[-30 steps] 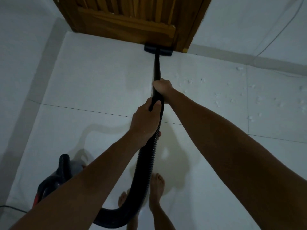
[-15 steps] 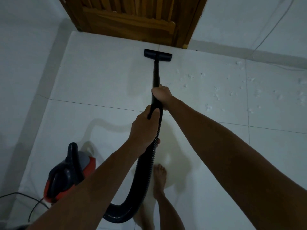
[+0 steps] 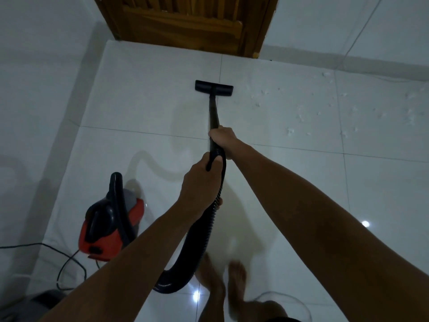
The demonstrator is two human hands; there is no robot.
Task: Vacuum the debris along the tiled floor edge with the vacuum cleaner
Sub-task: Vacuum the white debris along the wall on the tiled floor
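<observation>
A black vacuum wand (image 3: pixel 214 112) runs forward to a flat black floor nozzle (image 3: pixel 214 88) resting on the white tiled floor (image 3: pixel 144 101), well short of the wooden door. My right hand (image 3: pixel 222 138) grips the wand's lower end. My left hand (image 3: pixel 201 184) grips the ribbed black hose (image 3: pixel 202 240) just behind it. The hose curves down and left toward the red and black vacuum body (image 3: pixel 106 226) at the lower left. White debris (image 3: pixel 301 115) is scattered on the tiles to the right of the nozzle, toward the wall edge.
A wooden door (image 3: pixel 185 22) closes the far side. White walls stand left and far right. A black power cord (image 3: pixel 67 263) loops on the floor by the vacuum body. My bare feet (image 3: pixel 222 275) stand below the hose. A thin cable (image 3: pixel 357 31) hangs down the right wall.
The nozzle has been pulled back from the door's foot toward me. Both hands came back with the wand, and more of the vacuum body and its cord came into view.
</observation>
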